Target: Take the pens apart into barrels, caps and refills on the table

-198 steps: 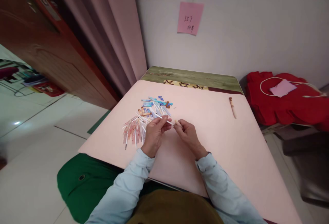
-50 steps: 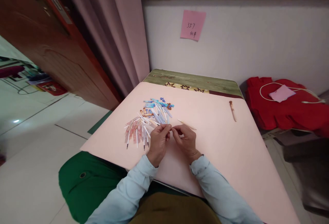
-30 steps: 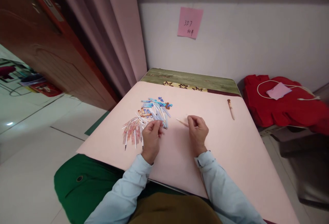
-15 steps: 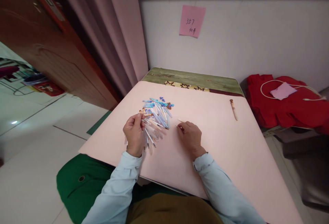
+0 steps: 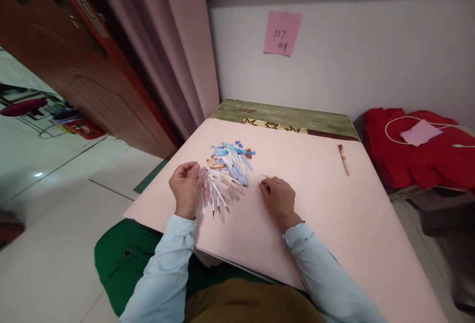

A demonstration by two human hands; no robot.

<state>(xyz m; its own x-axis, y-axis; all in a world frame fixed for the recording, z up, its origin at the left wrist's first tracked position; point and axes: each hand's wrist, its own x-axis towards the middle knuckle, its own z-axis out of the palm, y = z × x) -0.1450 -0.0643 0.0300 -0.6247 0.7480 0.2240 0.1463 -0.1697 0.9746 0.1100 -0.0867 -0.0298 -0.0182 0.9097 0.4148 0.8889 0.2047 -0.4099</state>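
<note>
My left hand (image 5: 184,188) is closed in a pinch at the left edge of a pile of pen parts; what its fingertips hold, if anything, I cannot make out. The pile has clear pen barrels (image 5: 233,195), white refills (image 5: 221,195) with dark tips, and blue barrel pieces (image 5: 219,153). An orange-brown pen piece (image 5: 218,166) lies across the pile, near my left fingertips. To the right of the pile, my right hand (image 5: 279,197) rests on the table, fingers curled around a thin white refill (image 5: 263,174) whose end sticks out.
One assembled pen (image 5: 344,160) with a brown top lies at the table's (image 5: 326,224) right. Small blue and brown caps (image 5: 248,153) sit behind the pile. A red cloth (image 5: 438,150) with a white cable is beyond the right edge; a wooden door (image 5: 111,80) stands left.
My left hand has let go of the orange-brown pen piece, which now lies on the pile, and has drawn slightly left. My right hand keeps its place. The view has shifted slightly.
</note>
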